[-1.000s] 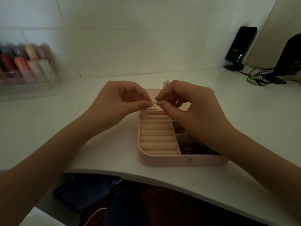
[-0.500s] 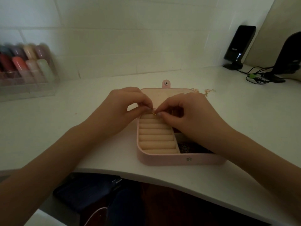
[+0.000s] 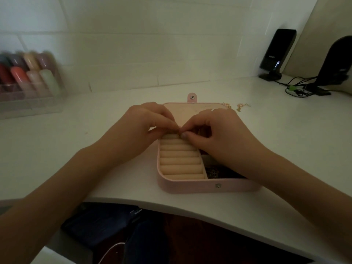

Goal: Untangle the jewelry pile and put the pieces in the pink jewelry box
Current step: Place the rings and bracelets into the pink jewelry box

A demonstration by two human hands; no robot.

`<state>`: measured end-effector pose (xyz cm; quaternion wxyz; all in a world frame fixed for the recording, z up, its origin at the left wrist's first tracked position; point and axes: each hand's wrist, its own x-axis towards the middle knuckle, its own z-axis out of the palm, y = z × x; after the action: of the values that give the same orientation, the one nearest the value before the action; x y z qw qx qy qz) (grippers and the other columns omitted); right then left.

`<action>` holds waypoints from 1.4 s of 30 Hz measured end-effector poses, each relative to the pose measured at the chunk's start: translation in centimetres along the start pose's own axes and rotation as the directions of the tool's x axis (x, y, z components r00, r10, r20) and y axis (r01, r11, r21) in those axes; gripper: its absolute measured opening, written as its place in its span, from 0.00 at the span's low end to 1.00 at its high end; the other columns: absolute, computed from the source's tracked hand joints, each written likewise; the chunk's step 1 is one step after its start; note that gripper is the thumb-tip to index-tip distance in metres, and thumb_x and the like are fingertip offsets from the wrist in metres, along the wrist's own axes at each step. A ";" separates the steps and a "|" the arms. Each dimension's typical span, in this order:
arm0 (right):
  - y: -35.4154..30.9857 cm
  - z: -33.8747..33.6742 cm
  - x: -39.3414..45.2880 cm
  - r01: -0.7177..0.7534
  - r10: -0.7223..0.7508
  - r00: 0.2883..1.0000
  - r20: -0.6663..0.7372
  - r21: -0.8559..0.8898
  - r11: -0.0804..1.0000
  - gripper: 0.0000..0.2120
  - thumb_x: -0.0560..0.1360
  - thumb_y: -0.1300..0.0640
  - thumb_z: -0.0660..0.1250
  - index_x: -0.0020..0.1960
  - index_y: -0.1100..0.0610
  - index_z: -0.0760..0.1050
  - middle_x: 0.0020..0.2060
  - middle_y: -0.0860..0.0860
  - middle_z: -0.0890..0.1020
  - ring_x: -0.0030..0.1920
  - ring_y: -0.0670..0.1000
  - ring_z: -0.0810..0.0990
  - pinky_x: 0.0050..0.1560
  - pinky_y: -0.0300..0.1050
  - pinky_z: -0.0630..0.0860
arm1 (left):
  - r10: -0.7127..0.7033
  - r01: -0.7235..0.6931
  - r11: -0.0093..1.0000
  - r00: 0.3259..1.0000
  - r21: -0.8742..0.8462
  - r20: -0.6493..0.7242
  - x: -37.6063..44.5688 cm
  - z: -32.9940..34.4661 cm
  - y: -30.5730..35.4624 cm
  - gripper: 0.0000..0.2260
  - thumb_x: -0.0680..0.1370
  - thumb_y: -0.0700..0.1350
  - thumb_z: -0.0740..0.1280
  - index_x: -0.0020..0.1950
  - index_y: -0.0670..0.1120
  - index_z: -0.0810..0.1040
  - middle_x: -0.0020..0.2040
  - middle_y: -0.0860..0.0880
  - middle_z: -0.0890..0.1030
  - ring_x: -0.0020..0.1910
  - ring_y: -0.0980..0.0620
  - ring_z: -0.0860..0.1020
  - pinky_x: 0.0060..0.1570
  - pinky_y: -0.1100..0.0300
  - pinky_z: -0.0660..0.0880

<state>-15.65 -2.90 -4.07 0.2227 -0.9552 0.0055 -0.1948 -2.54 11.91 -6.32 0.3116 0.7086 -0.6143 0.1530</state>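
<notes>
Head view, near to far. Front edge of surface (image 3: 219,212) curved, close to box front; little margin there. Pink jewelry box (image 3: 190,186) open, lid flat behind. Left hand (image 3: 142,130) and right hand (image 3: 221,138) lowered since a second ago from above the box to the far end of the ring rolls (image 3: 180,159), both pinching one small gold piece (image 3: 179,135) between fingertips. Judged: piece being seated in the far roll slot. Dark jewelry (image 3: 219,171) already in right compartment. Gold chain pile (image 3: 242,107) loose beyond the box, right rear corner, still to sort. Open room left of the box; cables (image 3: 297,90) far right.
</notes>
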 end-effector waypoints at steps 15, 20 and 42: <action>0.0 0.0 0.1 0.014 -0.014 1.000 -0.007 -0.016 1.000 0.06 0.74 0.56 0.69 0.47 0.50 0.84 0.31 0.35 0.74 0.39 0.31 0.72 0.42 0.23 0.66 | -0.011 0.011 0.999 1.000 0.032 0.010 -1.1 -0.5 0.0 0.18 0.73 0.40 0.56 0.54 0.46 0.83 0.50 0.55 0.79 0.50 0.56 0.76 0.50 0.66 0.72; 0.0 0.0 0.0 0.003 -0.003 1.000 -0.010 -0.002 1.000 0.06 0.74 0.56 0.69 0.47 0.50 0.84 0.32 0.36 0.74 0.38 0.31 0.72 0.42 0.23 0.66 | -0.054 0.054 0.999 0.996 0.000 -0.077 -1.3 -0.9 0.1 0.21 0.69 0.30 0.57 0.51 0.45 0.84 0.50 0.52 0.80 0.50 0.57 0.76 0.52 0.69 0.71; 0.5 0.4 0.5 -0.087 0.102 0.992 -0.073 0.182 0.979 0.06 0.74 0.54 0.69 0.50 0.50 0.75 0.34 0.45 0.80 0.37 0.39 0.77 0.39 0.29 0.72 | -0.259 0.253 0.962 0.964 -0.098 -0.058 0.0 0.2 1.1 0.05 0.76 0.42 0.68 0.45 0.52 0.78 0.43 0.61 0.78 0.47 0.60 0.76 0.48 0.72 0.71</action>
<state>-15.02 -3.22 -4.45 0.3160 -0.9212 0.0425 -0.2229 -3.61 11.75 -6.25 0.3818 0.7616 -0.5123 0.1083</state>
